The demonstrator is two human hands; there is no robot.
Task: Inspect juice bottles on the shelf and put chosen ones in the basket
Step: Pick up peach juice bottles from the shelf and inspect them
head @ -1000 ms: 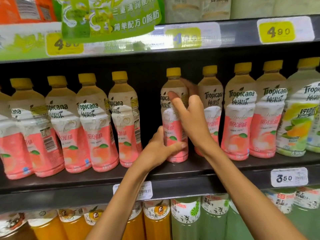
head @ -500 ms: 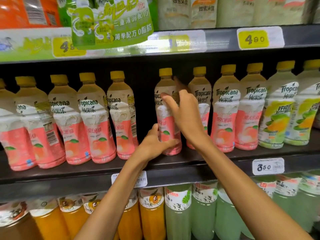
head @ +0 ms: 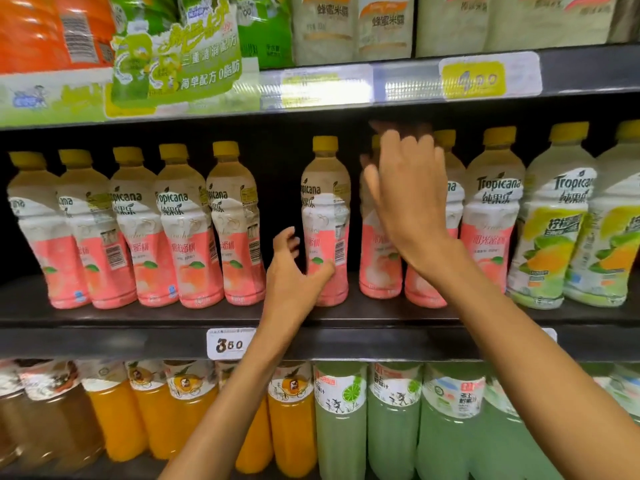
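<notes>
A peach Tropicana bottle (head: pixel 323 209) with a yellow cap stands upright on the middle shelf (head: pixel 138 317), with a gap to its left. My left hand (head: pixel 294 275) is low beside it: the thumb touches the bottle's pink lower part and the fingers are spread loosely to the left, off the bottle. My right hand (head: pixel 408 195) is lifted and open, blurred, in front of the neighbouring peach bottles (head: pixel 379 265) to the right. It holds nothing. No basket is in view.
More peach bottles (head: pixel 194 237) line the shelf to the left, and green-label Tropicana bottles (head: pixel 550 237) stand at the right. Orange drinks (head: pixel 291 427) and pale green drinks (head: pixel 391 427) fill the lower shelf. A price tag (head: pixel 230 342) sits on the shelf edge.
My right hand has let go of the peach bottle and moved up and right. My left hand has loosened its grip at the bottle's base; only the thumb still touches.
</notes>
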